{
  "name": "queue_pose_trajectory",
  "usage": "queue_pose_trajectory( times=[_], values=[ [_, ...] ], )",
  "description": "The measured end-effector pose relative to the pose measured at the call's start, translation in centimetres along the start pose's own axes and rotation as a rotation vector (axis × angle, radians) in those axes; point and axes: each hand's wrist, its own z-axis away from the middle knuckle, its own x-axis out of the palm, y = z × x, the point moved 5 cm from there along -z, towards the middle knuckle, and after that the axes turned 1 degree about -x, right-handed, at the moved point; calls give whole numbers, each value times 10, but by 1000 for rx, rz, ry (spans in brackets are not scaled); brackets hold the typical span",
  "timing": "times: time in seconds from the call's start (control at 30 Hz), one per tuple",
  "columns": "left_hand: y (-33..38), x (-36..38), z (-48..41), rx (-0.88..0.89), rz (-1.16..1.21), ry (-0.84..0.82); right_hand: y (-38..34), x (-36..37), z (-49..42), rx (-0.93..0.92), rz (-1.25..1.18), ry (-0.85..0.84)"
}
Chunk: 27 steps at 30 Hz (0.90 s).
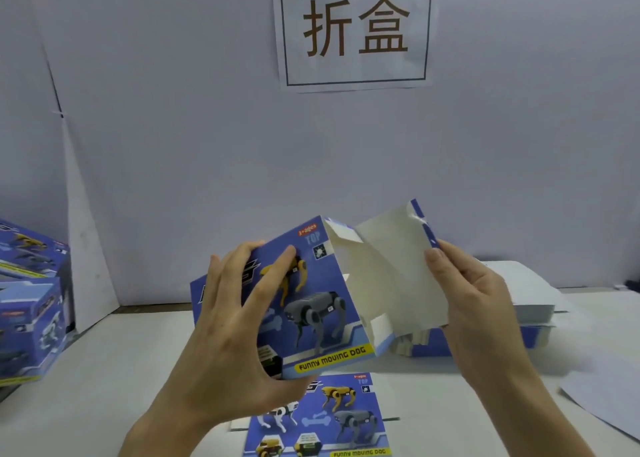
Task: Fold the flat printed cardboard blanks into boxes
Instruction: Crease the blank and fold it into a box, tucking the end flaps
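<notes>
blue printed blank (311,294) half-opened, white inside, 2 hands holding

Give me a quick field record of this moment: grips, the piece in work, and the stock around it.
In work: blue printed cardboard blank, half opened, white inside showing, held above the table
Left grip: hand holds its printed dog panel
Right grip: hand pinches its white inner panel
Below: second flat printed blank on white table
Right: stack of flat blanks
Left: folded blue boxes
</notes>
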Motion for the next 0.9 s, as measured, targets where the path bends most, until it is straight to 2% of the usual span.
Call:
queue_pose_trajectory(
  times=[0.1,0.23,0.33,0.53,0.9],
  values=[
    [6,7,-1,41,-129,15,-11,14,12,-158,85,-23],
    [11,10,-1,29,-164,37,-6,47,32,-175,77,-220],
    [11,9,-1,5,-147,41,-3,55,39,-154,76,-279],
    [10,2,-1,-18,-99,49,-14,50,37,-234,265,-531],
    [21,0,0,18,1,100,-16,57,49,-422,572,-592]
  ],
)
